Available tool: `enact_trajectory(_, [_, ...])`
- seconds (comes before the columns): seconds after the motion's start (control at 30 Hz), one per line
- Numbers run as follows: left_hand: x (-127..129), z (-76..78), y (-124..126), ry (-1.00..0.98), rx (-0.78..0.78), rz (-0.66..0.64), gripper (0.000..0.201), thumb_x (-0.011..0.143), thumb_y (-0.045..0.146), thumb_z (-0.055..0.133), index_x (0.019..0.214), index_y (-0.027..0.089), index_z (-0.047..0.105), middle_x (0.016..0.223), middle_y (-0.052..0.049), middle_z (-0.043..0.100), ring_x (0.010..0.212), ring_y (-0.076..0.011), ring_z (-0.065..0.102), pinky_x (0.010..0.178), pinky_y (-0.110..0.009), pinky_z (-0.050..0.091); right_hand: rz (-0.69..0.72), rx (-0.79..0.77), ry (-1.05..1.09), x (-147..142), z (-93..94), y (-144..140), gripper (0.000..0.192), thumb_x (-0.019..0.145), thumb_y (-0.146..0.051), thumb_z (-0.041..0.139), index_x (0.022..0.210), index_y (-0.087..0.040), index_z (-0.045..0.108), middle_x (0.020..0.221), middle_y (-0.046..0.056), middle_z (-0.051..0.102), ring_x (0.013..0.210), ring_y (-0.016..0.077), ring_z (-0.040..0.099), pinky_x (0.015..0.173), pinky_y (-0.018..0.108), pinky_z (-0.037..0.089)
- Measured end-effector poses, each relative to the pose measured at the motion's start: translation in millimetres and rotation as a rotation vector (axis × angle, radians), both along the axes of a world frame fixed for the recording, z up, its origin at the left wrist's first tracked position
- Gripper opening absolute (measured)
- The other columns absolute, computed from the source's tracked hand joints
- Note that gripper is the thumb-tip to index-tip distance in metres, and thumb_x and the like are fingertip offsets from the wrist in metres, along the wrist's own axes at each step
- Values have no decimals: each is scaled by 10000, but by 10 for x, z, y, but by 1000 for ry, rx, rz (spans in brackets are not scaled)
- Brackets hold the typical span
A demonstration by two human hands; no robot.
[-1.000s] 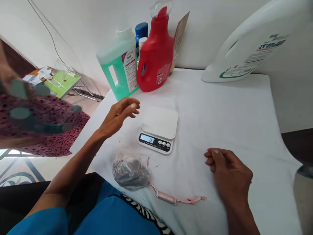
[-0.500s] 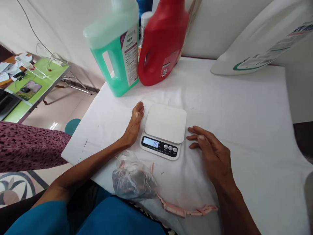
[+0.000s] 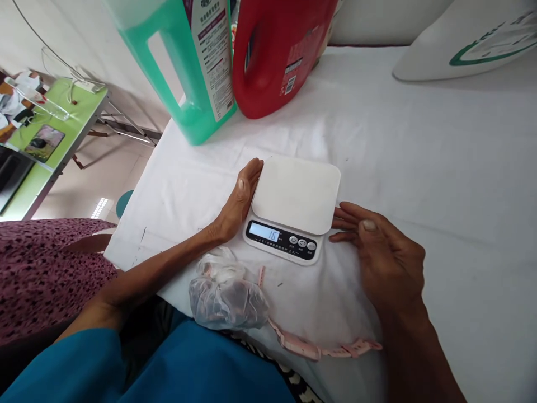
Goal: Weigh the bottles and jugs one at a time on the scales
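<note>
Left hand (image 3: pixel 239 201) and right hand (image 3: pixel 384 260) flank the kitchen scale (image 3: pixel 293 207) — fingers flat, unclenched, touching its side edges — bare white cloth (image 3: pixel 440 184) rightward.

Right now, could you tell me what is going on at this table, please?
A person has both hands at a small white kitchen scale on a white-covered table. The left hand lies flat against its left edge, and the right hand is open at its right edge, its fingers touching or nearly touching it. The platform is bare, and the lit display seems to read 16. A knotted plastic bag and a pink watch strap lie nearer the person; green and red jugs stand behind.
</note>
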State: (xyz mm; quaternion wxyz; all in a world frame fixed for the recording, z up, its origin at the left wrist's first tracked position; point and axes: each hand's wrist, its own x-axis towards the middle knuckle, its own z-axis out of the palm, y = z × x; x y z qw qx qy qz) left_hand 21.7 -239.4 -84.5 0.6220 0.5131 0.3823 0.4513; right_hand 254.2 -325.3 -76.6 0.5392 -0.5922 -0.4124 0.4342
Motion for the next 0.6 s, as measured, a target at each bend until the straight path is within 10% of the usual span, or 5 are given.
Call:
enact_trajectory(0.37, [-97,53,73,151,109,34,802,953,886,360,1526,334,462,1681,-68,448,1632,-348,330,1314,-589,338,-62,-23,9,16,15,0,399,988,-519,698,1172,-178,795,1111,127,817,947,262,790,687,356,612])
enact_trajectory(0.6, [-662,754,601,496,672,939,653,922,837,561,1230,265,500,1333,-74,583,1379,-314,545,1194,-516,464,-213,34,-162,63,-82,4,308,1021,-452,669,1031,-166,784,903,68,770,693,166,699,536,285,511])
